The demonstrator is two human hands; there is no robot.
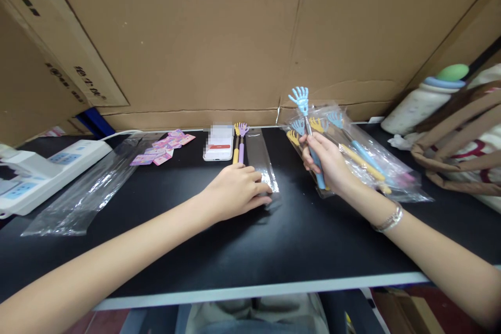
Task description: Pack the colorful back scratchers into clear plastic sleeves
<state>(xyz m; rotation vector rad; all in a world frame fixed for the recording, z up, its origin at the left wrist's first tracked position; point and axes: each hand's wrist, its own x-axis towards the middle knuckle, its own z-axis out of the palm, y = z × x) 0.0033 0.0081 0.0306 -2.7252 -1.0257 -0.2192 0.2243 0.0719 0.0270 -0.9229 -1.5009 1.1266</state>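
Far left, a white power strip [43, 167] sits at the table's [235, 250] edge, a loose clear bag [86, 188] lies beside it, and pink sticker cards [162, 148] are scattered behind. Moving in, there's a phone [218, 147], then two back scratchers [238, 143] (one yellow, one purple) lying side by side. Your left hand [238, 190] is pressed palm down, fingers curled, pinning the near end of a narrow clear sleeve [264, 159] flat on the black top. Your right hand [331, 164] grips the blue back scratcher [307, 125] by its handle, claw up, held just above the open pack of scratchers [364, 162]. Far right, a bottle [425, 99] and a tote bag [462, 135]. It looks like the bagging step: one scratcher picked, sleeve held ready. The next move calls for opening the sleeve's mouth and lining the scratcher up with it.
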